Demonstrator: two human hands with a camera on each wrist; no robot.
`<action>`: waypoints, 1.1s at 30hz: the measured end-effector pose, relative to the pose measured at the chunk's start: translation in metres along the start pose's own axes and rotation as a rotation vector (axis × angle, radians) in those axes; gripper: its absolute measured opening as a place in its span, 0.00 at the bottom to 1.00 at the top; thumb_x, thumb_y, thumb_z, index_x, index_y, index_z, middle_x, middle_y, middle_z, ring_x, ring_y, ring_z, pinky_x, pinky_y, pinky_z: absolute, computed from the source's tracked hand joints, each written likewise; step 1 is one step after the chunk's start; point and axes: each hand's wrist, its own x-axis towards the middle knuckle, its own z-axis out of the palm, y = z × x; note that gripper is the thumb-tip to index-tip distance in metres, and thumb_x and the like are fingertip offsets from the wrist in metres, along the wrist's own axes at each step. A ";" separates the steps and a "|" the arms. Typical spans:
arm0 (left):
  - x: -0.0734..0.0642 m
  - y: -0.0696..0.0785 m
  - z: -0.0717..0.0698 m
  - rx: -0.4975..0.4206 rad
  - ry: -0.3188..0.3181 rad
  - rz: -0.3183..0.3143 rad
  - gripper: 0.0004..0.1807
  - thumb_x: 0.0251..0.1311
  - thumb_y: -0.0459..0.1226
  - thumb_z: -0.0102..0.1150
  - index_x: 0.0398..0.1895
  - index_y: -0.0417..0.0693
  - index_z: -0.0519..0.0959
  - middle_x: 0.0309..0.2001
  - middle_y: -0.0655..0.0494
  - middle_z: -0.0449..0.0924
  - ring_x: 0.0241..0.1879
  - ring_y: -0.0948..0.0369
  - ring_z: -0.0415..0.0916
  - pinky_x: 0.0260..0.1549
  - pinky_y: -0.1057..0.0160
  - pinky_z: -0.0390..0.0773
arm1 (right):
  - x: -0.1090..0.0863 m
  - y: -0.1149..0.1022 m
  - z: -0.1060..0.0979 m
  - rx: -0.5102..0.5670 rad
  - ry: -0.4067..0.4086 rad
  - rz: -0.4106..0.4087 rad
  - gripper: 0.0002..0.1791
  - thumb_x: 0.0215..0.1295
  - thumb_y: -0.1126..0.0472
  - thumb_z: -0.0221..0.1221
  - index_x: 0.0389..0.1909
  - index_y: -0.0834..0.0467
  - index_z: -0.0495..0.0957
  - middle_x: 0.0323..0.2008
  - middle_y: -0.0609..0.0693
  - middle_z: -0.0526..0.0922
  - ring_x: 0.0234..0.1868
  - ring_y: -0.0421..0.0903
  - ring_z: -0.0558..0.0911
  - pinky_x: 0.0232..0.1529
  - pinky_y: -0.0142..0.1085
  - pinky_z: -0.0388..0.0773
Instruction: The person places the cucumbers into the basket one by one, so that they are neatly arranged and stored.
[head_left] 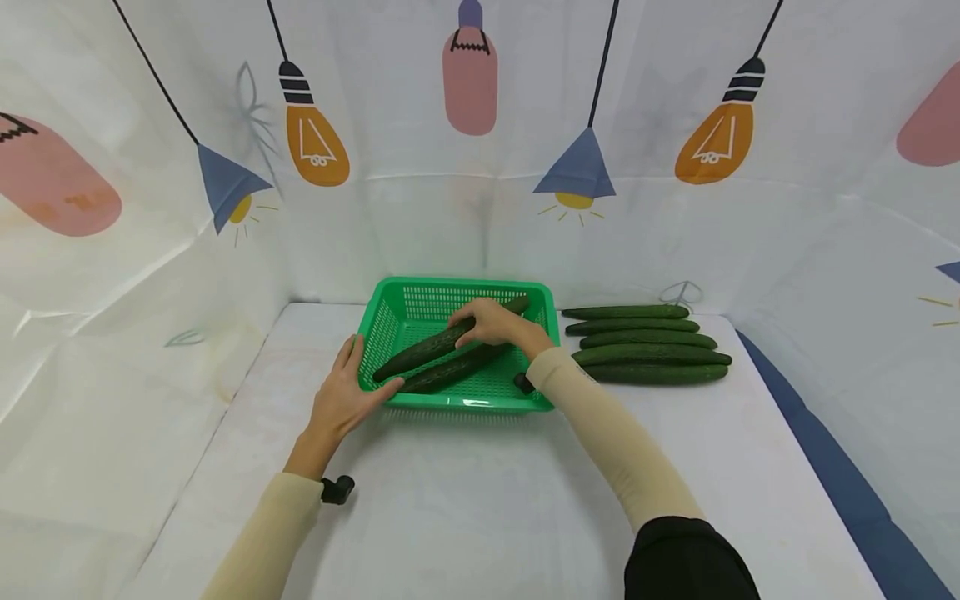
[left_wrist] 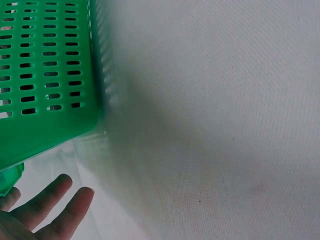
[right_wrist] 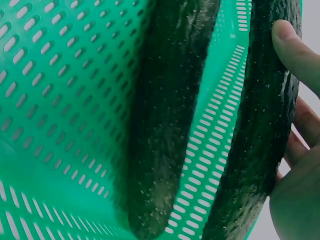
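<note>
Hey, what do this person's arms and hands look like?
The left hand and right hand are gloveless. A cream left sleeve and matching right sleeve reach the wrists; black fabric follows farther up the right one. A small black device sits at the left wrist, another at the right.

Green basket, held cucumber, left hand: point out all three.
Green basket (head_left: 442, 401): head view, front rim.
Held cucumber (right_wrist: 261, 120): right wrist view, middle of its side.
Left hand (head_left: 343, 402): head view, back of the hand.

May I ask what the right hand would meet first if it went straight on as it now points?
Beyond the cucumber it grips, the right hand would probably first meet the green basket's left wall, though depth is unclear.
</note>
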 end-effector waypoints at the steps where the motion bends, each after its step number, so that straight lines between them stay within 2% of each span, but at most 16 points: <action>1: 0.000 0.000 0.000 -0.001 -0.001 0.001 0.62 0.59 0.71 0.58 0.85 0.51 0.42 0.83 0.43 0.45 0.72 0.32 0.64 0.53 0.26 0.74 | 0.001 0.001 0.001 0.003 -0.004 0.001 0.24 0.64 0.55 0.71 0.61 0.54 0.83 0.63 0.51 0.82 0.67 0.50 0.78 0.65 0.44 0.77; 9: 0.000 0.001 0.000 0.002 0.001 -0.002 0.62 0.59 0.71 0.58 0.85 0.51 0.42 0.83 0.43 0.45 0.71 0.32 0.65 0.52 0.27 0.74 | 0.004 0.008 0.008 0.008 0.001 0.007 0.23 0.62 0.56 0.73 0.58 0.53 0.85 0.61 0.50 0.84 0.64 0.50 0.80 0.62 0.45 0.79; 16: -0.001 0.002 -0.001 -0.001 -0.014 -0.008 0.62 0.60 0.71 0.58 0.85 0.52 0.41 0.84 0.44 0.44 0.72 0.33 0.63 0.54 0.27 0.73 | 0.004 0.013 0.015 -0.030 -0.006 0.018 0.22 0.62 0.54 0.73 0.57 0.51 0.85 0.58 0.48 0.85 0.59 0.48 0.81 0.59 0.44 0.79; 33: 0.000 0.001 -0.001 0.023 -0.018 -0.005 0.61 0.60 0.71 0.56 0.85 0.52 0.41 0.83 0.43 0.45 0.71 0.33 0.65 0.52 0.29 0.75 | 0.001 0.011 0.016 -0.027 -0.007 0.020 0.22 0.63 0.53 0.72 0.58 0.52 0.84 0.59 0.48 0.84 0.61 0.49 0.80 0.61 0.46 0.78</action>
